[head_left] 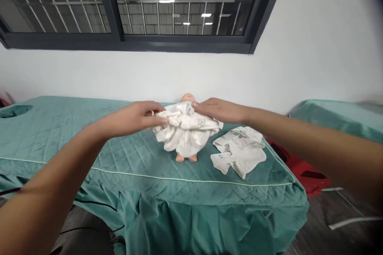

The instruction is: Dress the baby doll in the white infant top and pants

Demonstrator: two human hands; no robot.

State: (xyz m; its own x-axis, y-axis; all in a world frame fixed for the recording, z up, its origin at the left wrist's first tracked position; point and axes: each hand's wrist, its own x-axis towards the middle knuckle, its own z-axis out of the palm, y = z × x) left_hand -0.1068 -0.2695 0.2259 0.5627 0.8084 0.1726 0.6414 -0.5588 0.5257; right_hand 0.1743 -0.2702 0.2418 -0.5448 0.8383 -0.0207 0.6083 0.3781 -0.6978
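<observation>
A baby doll (188, 97) lies face up on the green quilted bed cover. Its head shows at the top and its feet poke out below a bunched white baby garment (190, 123) with small printed figures. On the garment's left side, my left hand (139, 116) has fingers and thumb closed on the gathered cloth. At its upper right, my right hand (220, 109) grips the cloth, the thumb tip near the doll's neck and some fingers hidden behind the fabric. To the right lies a second white printed baby garment (241, 149), spread loosely and touched by neither hand.
The bed (143, 185) has a green skirt and a face hole at far left. Behind it are a white wall and a barred window (179, 12). Red items (305, 171) sit on the floor at right, beside another green-covered bed (335, 117). Dark cables hang lower left.
</observation>
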